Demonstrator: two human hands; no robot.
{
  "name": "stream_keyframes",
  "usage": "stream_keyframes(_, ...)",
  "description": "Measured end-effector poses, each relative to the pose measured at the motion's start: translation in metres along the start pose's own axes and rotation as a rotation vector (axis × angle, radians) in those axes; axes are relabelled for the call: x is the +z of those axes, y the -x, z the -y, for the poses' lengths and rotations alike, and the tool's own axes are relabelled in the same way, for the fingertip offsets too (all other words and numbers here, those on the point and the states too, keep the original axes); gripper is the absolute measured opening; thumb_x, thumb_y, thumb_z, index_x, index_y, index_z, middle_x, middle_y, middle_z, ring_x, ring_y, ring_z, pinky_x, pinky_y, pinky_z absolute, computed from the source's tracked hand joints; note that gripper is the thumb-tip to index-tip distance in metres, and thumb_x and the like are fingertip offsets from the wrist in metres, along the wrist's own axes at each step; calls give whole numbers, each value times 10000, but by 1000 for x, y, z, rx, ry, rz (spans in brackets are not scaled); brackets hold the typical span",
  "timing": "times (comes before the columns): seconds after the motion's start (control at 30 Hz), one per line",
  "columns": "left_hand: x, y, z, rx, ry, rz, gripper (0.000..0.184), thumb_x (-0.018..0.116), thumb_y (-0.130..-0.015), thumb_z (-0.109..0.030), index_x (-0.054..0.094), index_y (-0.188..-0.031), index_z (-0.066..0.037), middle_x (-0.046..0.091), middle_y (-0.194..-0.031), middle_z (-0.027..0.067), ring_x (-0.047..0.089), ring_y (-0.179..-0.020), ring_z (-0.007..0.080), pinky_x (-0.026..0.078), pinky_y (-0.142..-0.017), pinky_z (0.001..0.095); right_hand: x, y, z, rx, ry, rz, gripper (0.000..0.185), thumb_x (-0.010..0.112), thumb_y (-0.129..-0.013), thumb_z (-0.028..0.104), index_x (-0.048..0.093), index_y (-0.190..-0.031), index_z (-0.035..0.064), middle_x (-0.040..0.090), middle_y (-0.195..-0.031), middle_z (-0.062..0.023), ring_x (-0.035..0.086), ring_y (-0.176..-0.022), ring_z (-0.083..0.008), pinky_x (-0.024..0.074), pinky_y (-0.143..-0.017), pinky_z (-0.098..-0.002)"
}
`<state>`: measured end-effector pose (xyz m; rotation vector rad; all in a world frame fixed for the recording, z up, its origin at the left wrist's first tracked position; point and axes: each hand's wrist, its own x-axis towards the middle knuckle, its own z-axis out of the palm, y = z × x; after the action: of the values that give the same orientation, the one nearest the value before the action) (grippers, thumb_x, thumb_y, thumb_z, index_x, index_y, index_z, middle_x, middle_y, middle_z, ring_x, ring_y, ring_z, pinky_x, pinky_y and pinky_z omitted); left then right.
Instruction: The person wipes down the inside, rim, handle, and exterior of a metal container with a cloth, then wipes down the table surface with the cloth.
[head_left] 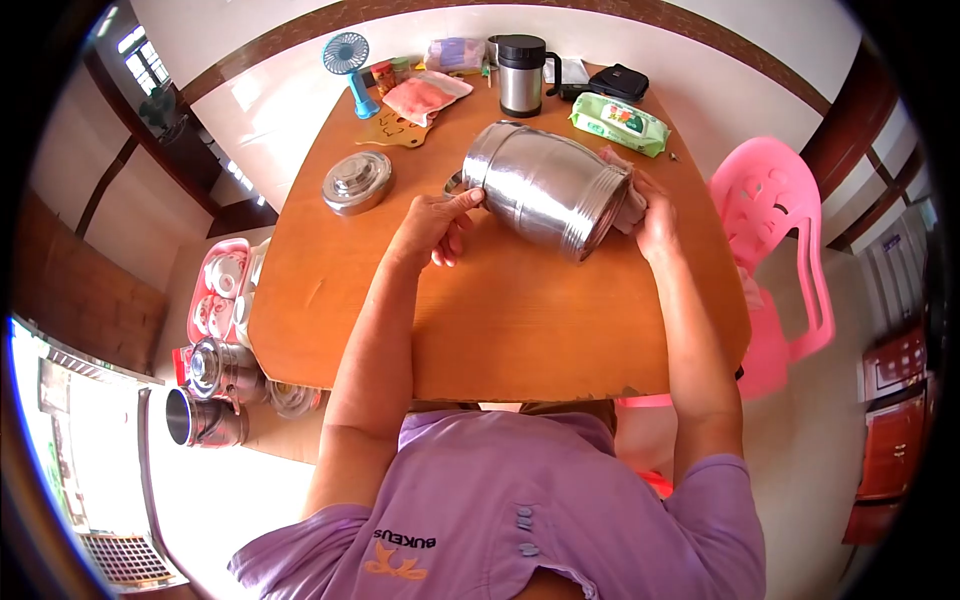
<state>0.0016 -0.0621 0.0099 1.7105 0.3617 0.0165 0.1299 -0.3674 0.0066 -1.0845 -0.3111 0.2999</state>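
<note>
A shiny stainless steel pot (pixel 540 185) is tipped on its side above the wooden table (pixel 560 340), its ribbed rim towards the lower right. My left hand (pixel 440 228) grips it at the small side handle (pixel 453 185), thumb on top and fingers curled. At the rim, my right hand (pixel 655 218) is closed on a pale pinkish cloth (pixel 630 205) pressed against the metal. The fingers behind the cloth are partly hidden. A round steel lid (pixel 358 182) lies on the table to the left.
Along the table's back are a blue fan (pixel 347 65), a red-and-white cloth (pixel 425 97), a black-lidded steel mug (pixel 522 75), a green wipes pack (pixel 620 124) and a black pouch (pixel 618 83). A pink chair (pixel 765 200) stands right; more steel pots (pixel 225 370) are at left.
</note>
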Motion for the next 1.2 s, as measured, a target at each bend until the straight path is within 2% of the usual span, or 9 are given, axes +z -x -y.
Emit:
stream_keyframes(0.23,-4,2,-3,125,73,-86,494,810,-820,-419,644,-754,41,610,-545,116,576,-410,165,399,-327,281,6,3,3,-73,20,81,427,430,-1019,173,545,-1348,-73,610,-1349,-132,602,-1198,-192,474,-1010,-300)
stream_keyframes(0.33,7,2,-12,389,136,-459,340,810,-826,-280,666,-847,27,668,-676,73,640,-584,130,464,-431,253,2,0,-1,-45,59,31,392,465,-1021,199,600,-1297,-45,654,-1258,-93,613,-1126,-165,477,-964,-287)
stream_keyframes(0.5,17,1,-11,473,276,-167,849,888,-729,-234,470,-1411,49,670,-1097,125,670,-811,179,525,-551,272,-5,-6,-12,-148,170,0,314,560,-1001,225,685,-1195,12,689,-1071,-23,603,-957,-98,458,-848,-227)
stream_keyframes(0.6,16,0,-10,405,243,-135,964,941,-646,-219,441,-1425,49,675,-1027,108,651,-797,153,494,-488,263,2,0,-8,-216,251,8,294,595,-989,235,704,-1154,17,677,-1002,9,570,-846,-62,415,-750,-192)
stream_keyframes(0.77,14,0,-6,232,270,-27,498,944,-600,-144,689,-1004,-1,697,-831,72,656,-705,173,509,-495,276,6,5,3,-217,359,80,303,597,-992,256,705,-1143,16,617,-878,57,491,-757,-40,330,-647,-190)
stream_keyframes(0.9,31,5,-3,232,331,6,484,908,-621,-101,676,-1032,5,705,-851,66,675,-737,181,543,-572,279,36,23,32,-281,629,59,325,583,-1004,276,692,-1145,4,621,-861,35,525,-782,-40,374,-633,-202)
stream_keyframes(1.0,37,3,1,245,319,7,477,911,-608,-89,670,-1011,-8,706,-840,58,675,-742,166,541,-583,275,49,29,29,-478,717,138,339,586,-995,286,680,-1151,0,676,-989,-54,632,-843,-132,473,-678,-276)
stream_keyframes(1.03,38,2,2,246,314,-1,476,916,-596,-79,666,-997,-19,707,-833,50,670,-734,150,534,-586,270,48,31,38,-562,1142,142,399,608,-969,313,639,-1223,7,660,-1163,-152,664,-1009,-275,502,-843,-395)
stream_keyframes(1.2,41,7,-4,273,268,11,482,910,-593,-53,670,-1010,-20,703,-825,46,657,-714,143,518,-574,268,81,54,31,-829,1752,33,610,658,-910,371,490,-1383,24,583,-1311,-176,539,-1228,-341,382,-989,-474)
